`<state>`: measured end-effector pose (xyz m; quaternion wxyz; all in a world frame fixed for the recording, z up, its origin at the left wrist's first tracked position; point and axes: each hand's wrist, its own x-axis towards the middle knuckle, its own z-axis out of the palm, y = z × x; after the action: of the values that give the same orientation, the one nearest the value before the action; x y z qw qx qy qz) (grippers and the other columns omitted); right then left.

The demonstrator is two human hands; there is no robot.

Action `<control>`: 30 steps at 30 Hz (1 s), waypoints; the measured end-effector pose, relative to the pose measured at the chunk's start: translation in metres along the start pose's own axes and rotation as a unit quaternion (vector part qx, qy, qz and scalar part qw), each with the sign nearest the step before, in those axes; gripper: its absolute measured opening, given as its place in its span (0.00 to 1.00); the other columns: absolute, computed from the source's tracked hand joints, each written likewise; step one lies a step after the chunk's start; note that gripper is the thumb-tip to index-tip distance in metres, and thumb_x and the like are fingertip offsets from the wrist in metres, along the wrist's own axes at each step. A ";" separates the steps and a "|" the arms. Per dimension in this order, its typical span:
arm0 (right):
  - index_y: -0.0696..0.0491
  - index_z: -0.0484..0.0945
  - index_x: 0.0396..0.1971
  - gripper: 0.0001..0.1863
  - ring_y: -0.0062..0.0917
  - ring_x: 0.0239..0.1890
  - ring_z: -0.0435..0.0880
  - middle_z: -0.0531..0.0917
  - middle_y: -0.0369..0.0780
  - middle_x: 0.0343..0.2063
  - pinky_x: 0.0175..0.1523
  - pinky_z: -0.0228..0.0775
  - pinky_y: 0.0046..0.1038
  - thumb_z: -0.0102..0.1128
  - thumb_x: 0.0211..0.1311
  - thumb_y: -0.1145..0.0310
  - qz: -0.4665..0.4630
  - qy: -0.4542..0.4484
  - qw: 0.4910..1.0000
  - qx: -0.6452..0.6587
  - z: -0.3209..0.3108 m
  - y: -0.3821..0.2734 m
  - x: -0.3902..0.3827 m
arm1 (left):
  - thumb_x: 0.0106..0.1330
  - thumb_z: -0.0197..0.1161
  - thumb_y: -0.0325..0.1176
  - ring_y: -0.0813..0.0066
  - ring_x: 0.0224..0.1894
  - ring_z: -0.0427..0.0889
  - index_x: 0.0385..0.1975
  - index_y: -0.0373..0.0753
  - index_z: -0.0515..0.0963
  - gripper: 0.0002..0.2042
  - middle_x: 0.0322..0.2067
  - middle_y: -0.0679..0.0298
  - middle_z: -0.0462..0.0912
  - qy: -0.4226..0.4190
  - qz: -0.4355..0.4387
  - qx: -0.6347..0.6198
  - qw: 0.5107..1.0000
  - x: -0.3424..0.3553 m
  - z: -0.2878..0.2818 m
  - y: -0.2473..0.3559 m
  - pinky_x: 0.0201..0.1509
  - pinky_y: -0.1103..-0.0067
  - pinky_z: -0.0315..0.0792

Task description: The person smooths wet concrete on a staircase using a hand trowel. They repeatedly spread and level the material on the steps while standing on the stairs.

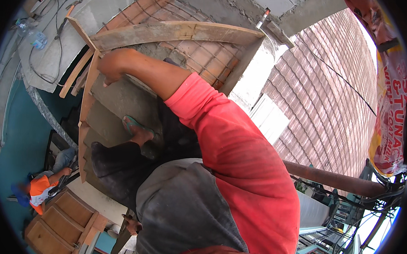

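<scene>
My right hand, at the end of a red sleeve, is bent down beside the upright corner of a wooden form board. Its fingers are curled and mostly hidden; what they hold does not show. Below it are grey concrete steps, with my foot in a green sandal on one. Low in the picture my left hand appears past my grey shirt, its fingers around the edge of a narrow grey-brown board. A curved wooden board bounds the upper end of the stairs.
A grid of steel bars lies beyond the steps. A person in orange is below at left, near a wooden door. Tiled roofing and a pipe stand right. A hammer and plastic bottle lie upper left.
</scene>
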<state>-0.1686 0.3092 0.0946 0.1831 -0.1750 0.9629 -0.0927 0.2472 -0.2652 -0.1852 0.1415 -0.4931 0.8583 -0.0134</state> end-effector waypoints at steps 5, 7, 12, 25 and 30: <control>0.59 0.88 0.47 0.30 0.47 0.52 0.88 0.90 0.50 0.45 0.56 0.79 0.46 0.69 0.66 0.44 -0.009 0.009 1.000 -0.001 0.001 0.004 -0.001 | 0.72 0.40 0.77 0.53 0.53 0.87 0.56 0.53 0.85 0.38 0.49 0.56 0.88 -0.007 0.006 -0.010 1.000 -0.001 0.001 0.003 0.60 0.62 0.77; 0.59 0.88 0.48 0.30 0.47 0.53 0.88 0.90 0.50 0.46 0.57 0.79 0.46 0.69 0.66 0.44 0.000 -0.008 1.000 0.002 -0.002 0.006 -0.003 | 0.72 0.41 0.76 0.53 0.54 0.86 0.57 0.53 0.84 0.38 0.50 0.56 0.88 -0.009 0.008 -0.014 1.000 0.000 0.000 0.004 0.61 0.62 0.77; 0.59 0.89 0.47 0.30 0.47 0.53 0.88 0.90 0.50 0.47 0.58 0.79 0.46 0.69 0.66 0.44 0.010 -0.004 1.000 0.004 0.000 0.016 -0.006 | 0.73 0.41 0.76 0.53 0.56 0.85 0.59 0.50 0.82 0.38 0.53 0.55 0.86 -0.015 0.021 -0.029 0.999 0.001 -0.002 0.010 0.62 0.62 0.76; 0.59 0.88 0.50 0.30 0.47 0.54 0.87 0.89 0.50 0.50 0.59 0.78 0.45 0.66 0.68 0.44 0.032 -0.018 0.999 0.019 -0.003 0.036 -0.018 | 0.74 0.43 0.74 0.53 0.60 0.83 0.66 0.45 0.77 0.40 0.59 0.52 0.82 -0.267 0.017 -0.340 0.902 -0.008 -0.014 0.060 0.65 0.63 0.75; 0.59 0.88 0.50 0.30 0.47 0.54 0.87 0.89 0.50 0.50 0.58 0.78 0.45 0.66 0.68 0.43 0.015 0.001 1.000 0.014 0.004 0.038 -0.008 | 0.74 0.43 0.73 0.53 0.62 0.82 0.68 0.43 0.75 0.40 0.62 0.51 0.81 -0.460 -0.051 -0.521 0.717 -0.008 -0.024 0.115 0.66 0.63 0.75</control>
<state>-0.1721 0.3467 0.0844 0.1855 -0.1580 0.9643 -0.1038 0.1476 -0.2021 -0.1793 0.2385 -0.4771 0.5326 0.6571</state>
